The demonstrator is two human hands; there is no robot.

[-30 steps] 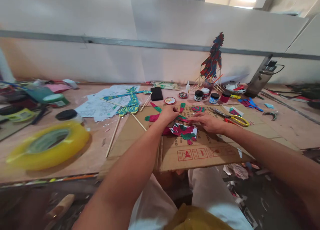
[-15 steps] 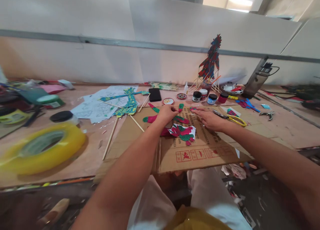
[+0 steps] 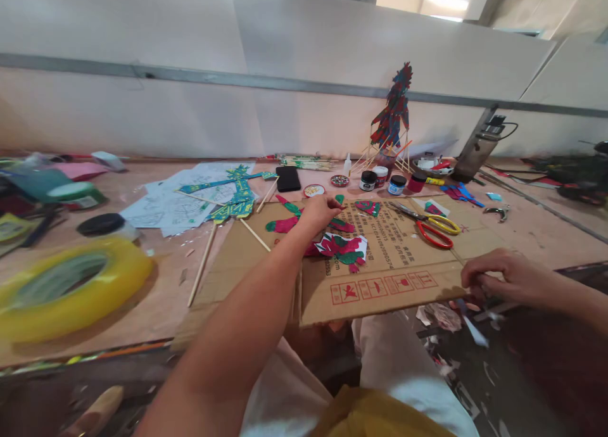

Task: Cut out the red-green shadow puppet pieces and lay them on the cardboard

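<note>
My left hand is over the middle of a flattened cardboard sheet, thumb and fingertips pinched on a small green and magenta cut piece. Just below it lies a larger magenta and green cutout with white paper edges. More painted pieces are partly hidden behind my left hand. A separate green and magenta piece rests to the right. My right hand is at the cardboard's right front edge, fingers loosely curled and apart. A white paper scrap hangs in the air below it.
Red- and yellow-handled scissors lie on the cardboard. Behind stand paint jars, a glue bottle and a painted figure on sticks. A blue-yellow figure, papers and yellow tape roll are left.
My right hand has left the small painted piece and moved right and toward me to the cardboard's edge. The white scrap has gone off that edge. My left hand stays nearly in place.
</note>
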